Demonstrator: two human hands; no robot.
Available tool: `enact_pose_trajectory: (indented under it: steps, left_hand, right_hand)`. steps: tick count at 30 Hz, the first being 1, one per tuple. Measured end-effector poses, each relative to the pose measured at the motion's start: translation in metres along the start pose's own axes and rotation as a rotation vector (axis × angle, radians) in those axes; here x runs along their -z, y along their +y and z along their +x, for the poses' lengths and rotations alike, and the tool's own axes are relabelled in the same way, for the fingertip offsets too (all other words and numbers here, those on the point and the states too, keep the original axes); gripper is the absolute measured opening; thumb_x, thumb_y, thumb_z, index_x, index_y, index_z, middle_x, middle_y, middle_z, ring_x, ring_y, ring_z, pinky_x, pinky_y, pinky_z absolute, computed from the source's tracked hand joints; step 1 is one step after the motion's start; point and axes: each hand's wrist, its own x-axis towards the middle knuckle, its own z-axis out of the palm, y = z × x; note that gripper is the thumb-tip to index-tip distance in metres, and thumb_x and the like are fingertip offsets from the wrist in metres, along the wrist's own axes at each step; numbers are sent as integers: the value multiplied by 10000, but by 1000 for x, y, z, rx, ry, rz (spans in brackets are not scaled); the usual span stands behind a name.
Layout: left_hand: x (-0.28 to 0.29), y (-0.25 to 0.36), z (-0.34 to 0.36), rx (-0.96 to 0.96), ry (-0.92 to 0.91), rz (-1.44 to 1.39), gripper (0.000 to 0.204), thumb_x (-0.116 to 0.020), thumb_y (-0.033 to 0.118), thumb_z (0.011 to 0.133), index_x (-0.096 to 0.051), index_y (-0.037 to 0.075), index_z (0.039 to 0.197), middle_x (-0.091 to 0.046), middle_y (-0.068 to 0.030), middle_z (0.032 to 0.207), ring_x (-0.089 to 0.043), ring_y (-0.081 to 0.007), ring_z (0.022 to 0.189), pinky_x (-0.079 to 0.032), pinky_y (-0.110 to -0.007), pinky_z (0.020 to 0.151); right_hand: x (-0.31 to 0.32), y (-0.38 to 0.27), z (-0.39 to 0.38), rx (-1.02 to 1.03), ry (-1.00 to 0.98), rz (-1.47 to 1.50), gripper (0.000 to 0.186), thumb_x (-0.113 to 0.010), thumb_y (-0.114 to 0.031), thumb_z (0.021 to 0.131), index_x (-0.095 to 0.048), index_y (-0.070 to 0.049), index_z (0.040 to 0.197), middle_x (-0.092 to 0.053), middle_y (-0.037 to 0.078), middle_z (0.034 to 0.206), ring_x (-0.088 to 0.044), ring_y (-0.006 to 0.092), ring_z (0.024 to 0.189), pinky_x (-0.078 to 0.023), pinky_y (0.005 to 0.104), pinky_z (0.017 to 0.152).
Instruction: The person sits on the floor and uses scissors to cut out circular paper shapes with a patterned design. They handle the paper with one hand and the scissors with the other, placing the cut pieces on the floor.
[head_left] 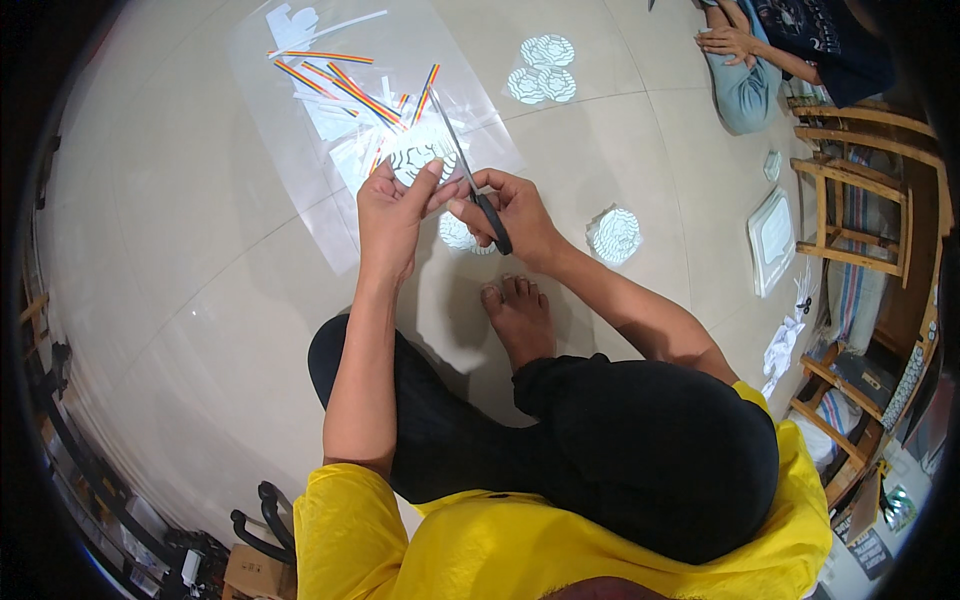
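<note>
My left hand (395, 210) pinches a round white patterned cut-out (413, 155) between thumb and fingers. My right hand (510, 215) is closed on black-handled scissors (489, 215), whose long blades point up beside the cut-out's right edge. Another patterned disc (456, 232) lies on the floor below my hands, partly hidden by them. Rainbow-striped strips (350, 84) and white scraps (297, 22) are spread over a clear plastic sheet (270, 95) just beyond my hands.
Patterned discs lie at the top (540, 82) and right (615, 233). Another person (730, 60) sits at upper right. White packs (772, 240) lie beside stacked wooden chairs (850, 215) on the right. Black chair legs (265, 522) and a cardboard box (255, 570) are at lower left.
</note>
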Motion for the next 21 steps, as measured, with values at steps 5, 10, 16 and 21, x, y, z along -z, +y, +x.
enact_pose_trajectory:
  steps: [5,10,16,21]
  left_hand:
    - [-1,1,-1,-3,-18,-34,366,-726,89,1021,-592,-53,1331,-744,-144,1174,-775,-234,1026,-645,-316,907]
    - [-3,-2,1,-55,21,-28,358,-716,84,1025,-596,-47,1336,-750,-126,1158,-780,-215,981,-644,-302,881]
    - [10,3,2,110,-80,265,307,-746,113,1004,-653,-46,1250,-765,-87,1073,-776,-169,907,-637,-275,811]
    - [19,-1,6,114,-69,307,273,-764,120,993,-679,-48,1189,-749,-59,949,-742,-126,786,-630,-260,741]
  right_hand:
    - [1,-6,2,16,-3,-40,250,-830,-204,959,-703,-32,1087,-643,-26,716,-537,29,589,-375,211,519]
    - [7,-7,10,25,70,43,315,-831,-198,958,-666,-24,1162,-691,5,806,-581,36,653,-416,208,551]
    - [23,-26,30,199,126,-2,475,-848,-156,932,-585,-4,1297,-723,34,903,-633,50,811,-495,215,707]
    - [29,-27,30,187,80,-26,492,-852,-131,924,-576,11,1306,-735,42,933,-643,54,837,-505,216,731]
